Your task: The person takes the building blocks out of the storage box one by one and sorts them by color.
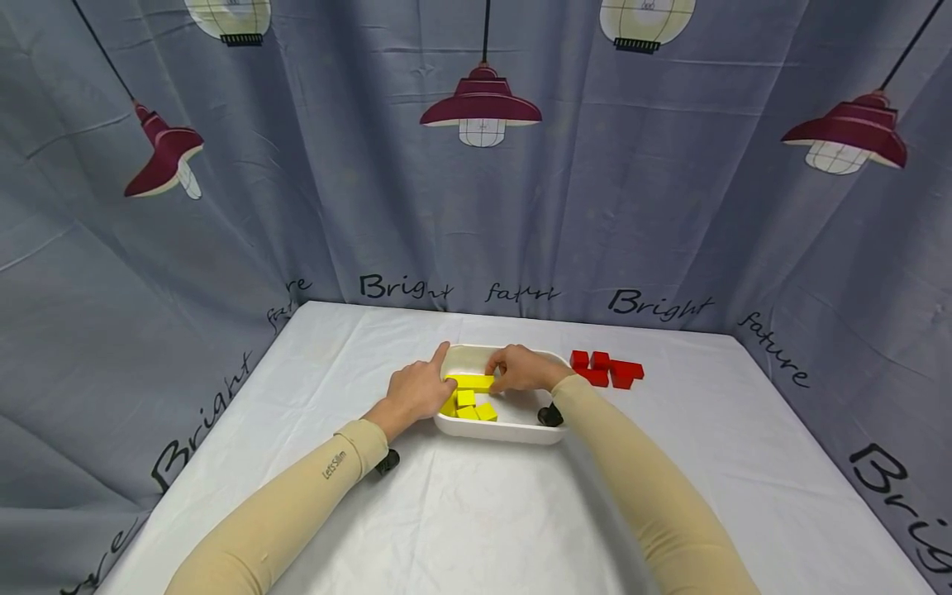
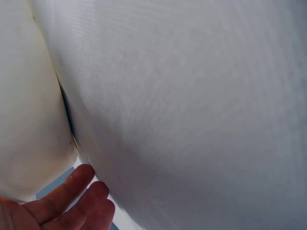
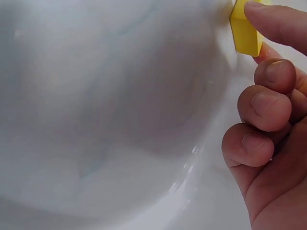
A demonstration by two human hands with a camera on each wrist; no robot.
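Yellow long block [image 1: 472,382] lies across the white tray [image 1: 497,431], above the smaller yellow blocks [image 1: 468,406]. Right hand [image 1: 523,368] pinches its end nearest the red blocks [image 1: 607,370]; left hand [image 1: 416,390], index finger straight, rests on the tray's opposite rim. Judging by this, the block is being set down; the grip would need to ease off gently. Inside the tray, room stays open toward the curtain [image 1: 476,182]; the surface [image 1: 476,512] around is bare.
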